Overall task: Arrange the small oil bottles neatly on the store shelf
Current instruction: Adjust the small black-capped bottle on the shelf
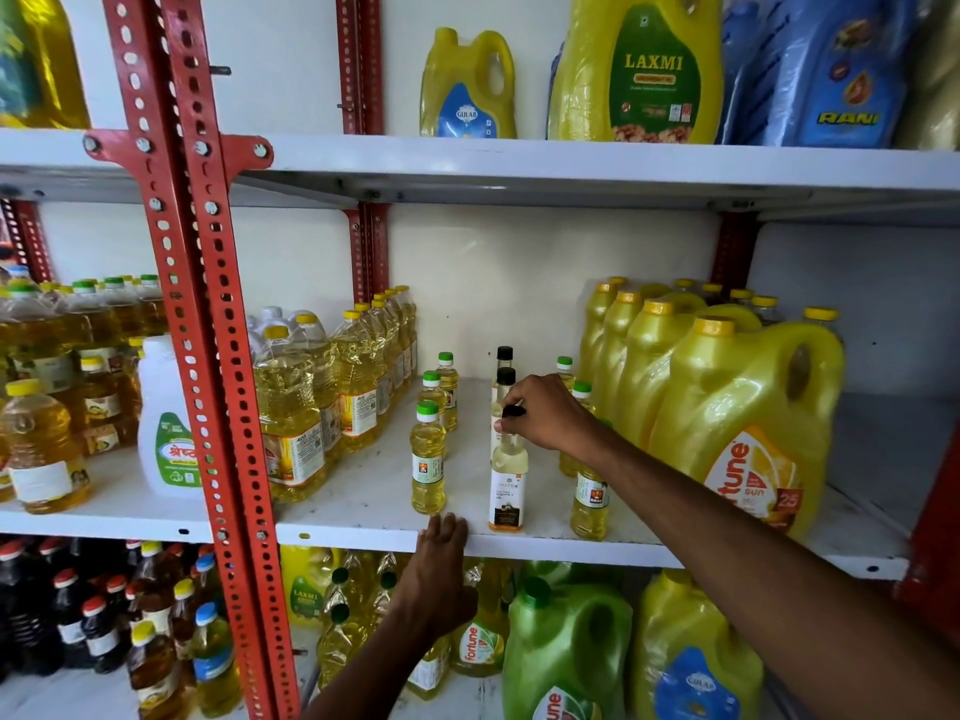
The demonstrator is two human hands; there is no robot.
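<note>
Head view: right hand [545, 415] fingers pinch black-capped bottle [508, 480]; left hand [439, 574] fingers open on shelf edge [571, 550].

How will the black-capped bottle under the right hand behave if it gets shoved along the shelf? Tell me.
The black-capped bottle is tall and narrow on a small base, so a push near the cap would probably tip it. It looks full, so likely fairly heavy for its size. The right hand grips only the top; pushing lower seems safer.
</note>
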